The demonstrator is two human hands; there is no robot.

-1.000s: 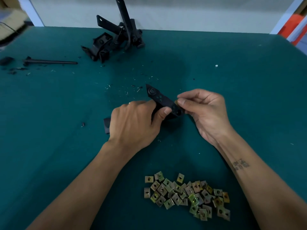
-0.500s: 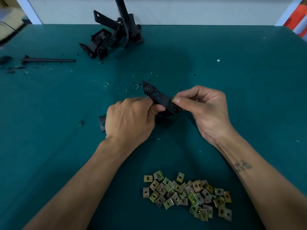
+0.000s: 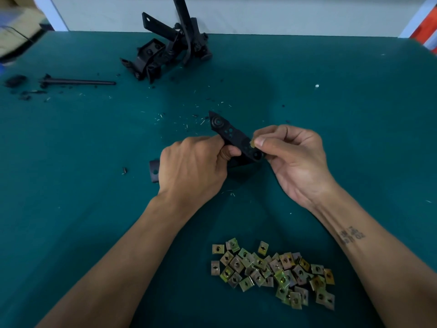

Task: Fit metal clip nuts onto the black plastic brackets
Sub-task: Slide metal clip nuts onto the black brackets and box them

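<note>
The left hand (image 3: 194, 165) curls round the bracket's (image 3: 233, 136) near end and hides it — only a black tab (image 3: 154, 171) pokes out at its left. The right hand (image 3: 293, 157) pinches a nut (image 3: 252, 144), mostly covered, against the bracket's edge. The bracket is held above the table (image 3: 71, 185), its long axis pointing away and left. Loose nuts (image 3: 272, 271) lie heaped nearer.

Teal-covered table (image 3: 354, 138); pale wall (image 3: 283, 13) behind; white frame post (image 3: 416, 17) right.
</note>
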